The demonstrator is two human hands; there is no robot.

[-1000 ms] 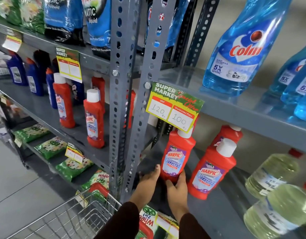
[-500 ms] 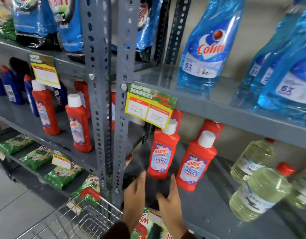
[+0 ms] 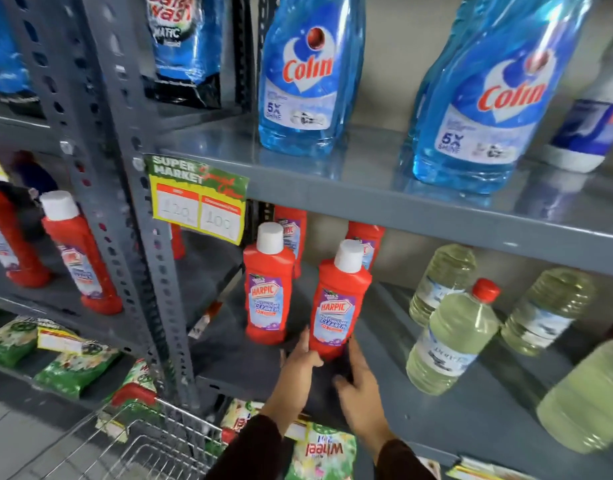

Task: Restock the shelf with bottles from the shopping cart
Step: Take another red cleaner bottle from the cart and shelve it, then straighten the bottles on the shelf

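Two red Harpic bottles with white caps stand side by side at the front of the grey middle shelf [image 3: 447, 410], with two more red ones behind them. My left hand [image 3: 296, 363] and my right hand [image 3: 362, 388] clasp the base of the right front Harpic bottle [image 3: 339, 299] from either side; it stands upright on the shelf. The left front Harpic bottle [image 3: 267, 285] stands free beside it. The wire shopping cart [image 3: 139, 448] shows at the bottom left; I cannot see what is inside it.
Pale yellow bottles [image 3: 450, 337] crowd the shelf to the right. Blue Colin bottles [image 3: 305, 74] stand on the shelf above, with a price tag [image 3: 197, 199] hanging from its edge. A perforated upright post [image 3: 132, 202] divides the racks. More red bottles [image 3: 80, 251] stand in the left rack.
Both hands held the left front Harpic bottle, let go of it, and now grip the right front bottle. The view has shifted right.
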